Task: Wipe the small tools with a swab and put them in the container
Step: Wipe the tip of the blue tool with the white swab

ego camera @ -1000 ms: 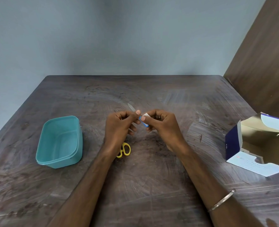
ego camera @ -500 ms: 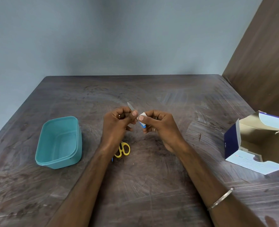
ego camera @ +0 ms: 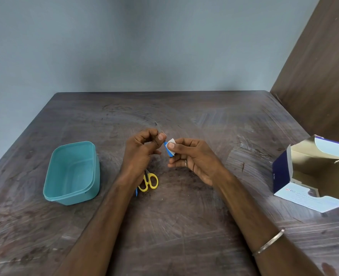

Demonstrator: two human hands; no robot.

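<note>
Head cam: left hand [ego camera: 142, 150] pinches a thin metal tool [ego camera: 159, 128] above the counter [ego camera: 204, 216], right hand [ego camera: 192, 156] pinches the swab [ego camera: 170, 149] beside it, teal container [ego camera: 51, 188] sits empty at left, so probably best to drag the swab slowly along the blade, grip steady.

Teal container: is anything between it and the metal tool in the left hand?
Nothing visible. The left hand pinches the thin metal tool above the table; the open teal container sits to its left across bare tabletop. The yellow scissors lie nearer the person, off that path.
</note>
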